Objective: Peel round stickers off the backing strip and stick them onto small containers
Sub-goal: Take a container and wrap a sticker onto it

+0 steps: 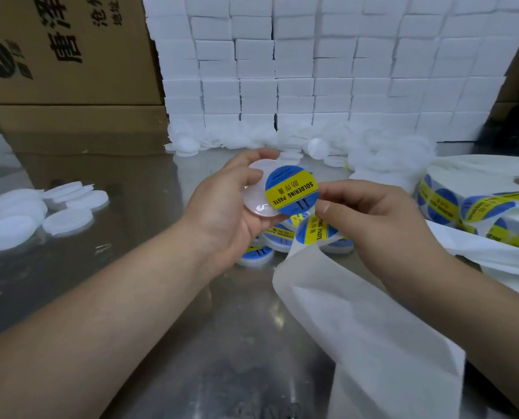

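The seemingly light, stiff container is gripped at its rim by the left hand, while the thin, probably floppy sticker is pinched at its edge by the right hand.

A shiny metal table fills the foreground, its surface scuffed and mirroring what stands behind it. At the back left, a big cardboard box with black print (Chinese characters, partly cut off) sits on a second, plain box. To their right, a wall of small white boxes rises in even rows past the top edge. The far right corner is dark
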`<state>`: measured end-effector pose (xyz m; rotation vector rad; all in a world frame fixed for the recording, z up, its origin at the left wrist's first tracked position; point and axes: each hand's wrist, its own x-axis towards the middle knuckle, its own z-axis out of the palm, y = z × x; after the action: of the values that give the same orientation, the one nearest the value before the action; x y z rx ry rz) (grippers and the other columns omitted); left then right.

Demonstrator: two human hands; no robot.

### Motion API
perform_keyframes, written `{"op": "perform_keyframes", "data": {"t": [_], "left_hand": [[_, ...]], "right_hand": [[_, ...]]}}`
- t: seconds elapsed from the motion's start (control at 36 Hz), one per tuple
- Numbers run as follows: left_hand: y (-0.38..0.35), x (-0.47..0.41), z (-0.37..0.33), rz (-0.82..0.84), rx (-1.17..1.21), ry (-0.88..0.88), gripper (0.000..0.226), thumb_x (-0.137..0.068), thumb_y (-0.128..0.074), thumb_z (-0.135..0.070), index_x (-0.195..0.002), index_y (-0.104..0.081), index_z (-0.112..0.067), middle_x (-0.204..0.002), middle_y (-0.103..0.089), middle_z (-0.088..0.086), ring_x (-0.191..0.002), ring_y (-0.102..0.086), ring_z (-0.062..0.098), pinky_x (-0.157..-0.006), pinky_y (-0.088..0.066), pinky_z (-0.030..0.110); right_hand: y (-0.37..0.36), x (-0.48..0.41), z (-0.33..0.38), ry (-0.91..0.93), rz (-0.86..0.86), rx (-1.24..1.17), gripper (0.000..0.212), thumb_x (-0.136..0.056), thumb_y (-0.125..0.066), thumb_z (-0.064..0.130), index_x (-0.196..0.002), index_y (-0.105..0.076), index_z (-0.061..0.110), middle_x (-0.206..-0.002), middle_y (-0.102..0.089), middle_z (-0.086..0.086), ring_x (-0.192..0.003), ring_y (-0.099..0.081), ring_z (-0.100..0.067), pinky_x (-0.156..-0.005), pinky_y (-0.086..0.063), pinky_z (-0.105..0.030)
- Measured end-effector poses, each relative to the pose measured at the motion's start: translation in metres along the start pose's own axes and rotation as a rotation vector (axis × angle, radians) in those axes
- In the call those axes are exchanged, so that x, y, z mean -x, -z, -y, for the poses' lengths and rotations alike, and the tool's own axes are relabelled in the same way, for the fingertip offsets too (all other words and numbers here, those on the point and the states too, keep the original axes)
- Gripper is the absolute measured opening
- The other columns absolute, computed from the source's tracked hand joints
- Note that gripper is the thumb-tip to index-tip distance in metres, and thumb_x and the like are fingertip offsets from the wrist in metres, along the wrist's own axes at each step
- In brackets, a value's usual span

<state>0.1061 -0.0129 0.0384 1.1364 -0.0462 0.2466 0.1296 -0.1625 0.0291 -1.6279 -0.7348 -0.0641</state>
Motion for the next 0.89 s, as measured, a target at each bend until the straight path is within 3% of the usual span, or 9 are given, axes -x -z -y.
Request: {"op": "perform_keyframes", "data": {"t": [0.08,0.17,0.25,0.39,0.5,0.61,0.69,0.81,0.89], "left_hand": [[-0.001,0.000,0.001,0.047,0.025,0.018,0.023,-0.090,-0.036,-0.013,-0.090,-0.059,-0.013,-0.095,-0.063,0.019,-0.076,-0.065,0.027,-0.070,-0.055,0.039],[-0.001,0.001,0.003,0.092,0.024,-0.003,0.017,-0.085,-0.043,-0.018,-0.088,-0.059,-0.013,-0.096,-0.061,0.020,-0.081,-0.062,0.028,-0.076,-0.053,0.039],[-0.001,0.002,0.005,0.143,0.011,-0.014,0.028,-0.066,-0.052,-0.029,-0.089,-0.059,-0.015,-0.090,-0.065,0.016,-0.078,-0.064,0.025,-0.071,-0.055,0.035],[-0.001,0.002,0.010,0.139,0.000,-0.040,0.018,-0.091,-0.043,-0.024,-0.090,-0.059,-0.016,-0.090,-0.067,0.013,-0.077,-0.065,0.023,-0.069,-0.056,0.034],[-0.001,0.002,0.010,0.155,0.000,-0.084,0.017,-0.075,-0.054,-0.024,-0.090,-0.061,-0.017,-0.088,-0.069,0.010,-0.077,-0.067,0.022,-0.066,-0.056,0.033],[0.000,0.002,0.011,0.159,-0.025,-0.093,0.014,-0.087,-0.050,-0.010,-0.092,-0.060,-0.018,-0.089,-0.069,0.008,-0.077,-0.067,0.020,-0.068,-0.056,0.032],[-0.002,0.003,0.011,0.150,-0.028,-0.099,0.018,-0.088,-0.050,-0.005,-0.092,-0.060,-0.019,-0.091,-0.068,0.009,-0.078,-0.066,0.021,-0.072,-0.056,0.034],[-0.002,0.003,0.011,0.150,-0.035,-0.107,0.020,-0.087,-0.051,-0.003,-0.090,-0.060,-0.020,-0.089,-0.069,0.007,-0.078,-0.067,0.020,-0.071,-0.057,0.034],[-0.002,0.003,0.011,0.150,-0.037,-0.108,0.020,-0.086,-0.052,-0.002,-0.089,-0.061,-0.020,-0.088,-0.070,0.007,-0.078,-0.068,0.019,-0.069,-0.058,0.033]], "right_hand": [[-0.002,0.001,0.000,0.003,0.001,0.001,0.042,-0.084,-0.057,0.005,-0.075,-0.072,0.043,-0.080,-0.072,-0.006,-0.068,-0.064,-0.030,-0.072,-0.053,-0.045],[-0.003,0.001,-0.001,-0.010,0.011,-0.008,0.040,-0.085,-0.058,0.006,-0.078,-0.073,0.042,-0.086,-0.070,-0.012,-0.074,-0.060,-0.043,-0.076,-0.048,-0.058],[-0.002,0.003,-0.002,-0.021,0.054,0.006,0.038,-0.085,-0.058,0.004,-0.082,-0.073,0.039,-0.087,-0.072,-0.008,-0.080,-0.067,-0.028,-0.084,-0.049,-0.045],[-0.001,0.002,-0.003,-0.028,0.096,-0.017,0.038,-0.085,-0.056,0.002,-0.077,-0.074,0.034,-0.085,-0.073,-0.003,-0.078,-0.064,-0.011,-0.082,-0.051,-0.032],[-0.001,0.001,-0.003,-0.034,0.100,-0.042,0.042,-0.086,-0.055,0.001,-0.074,-0.074,0.037,-0.079,-0.074,0.004,-0.074,-0.065,-0.006,-0.079,-0.052,-0.028],[-0.001,0.002,-0.004,-0.039,0.084,-0.035,0.040,-0.086,-0.056,0.003,-0.078,-0.074,0.037,-0.083,-0.073,-0.003,-0.074,-0.064,-0.012,-0.082,-0.051,-0.038],[-0.003,0.001,-0.003,-0.038,0.053,-0.022,0.042,-0.086,-0.056,0.005,-0.076,-0.073,0.042,-0.089,-0.070,-0.013,-0.079,-0.064,-0.039,-0.082,-0.046,-0.056],[-0.002,0.001,-0.002,-0.038,0.052,-0.014,0.044,-0.086,-0.056,0.003,-0.075,-0.073,0.042,-0.085,-0.072,-0.006,-0.074,-0.065,-0.026,-0.084,-0.049,-0.050],[-0.003,0.001,-0.002,-0.031,0.040,-0.014,0.042,-0.086,-0.057,0.006,-0.076,-0.072,0.043,-0.087,-0.072,-0.007,-0.080,-0.066,-0.035,-0.083,-0.048,-0.055]]}}
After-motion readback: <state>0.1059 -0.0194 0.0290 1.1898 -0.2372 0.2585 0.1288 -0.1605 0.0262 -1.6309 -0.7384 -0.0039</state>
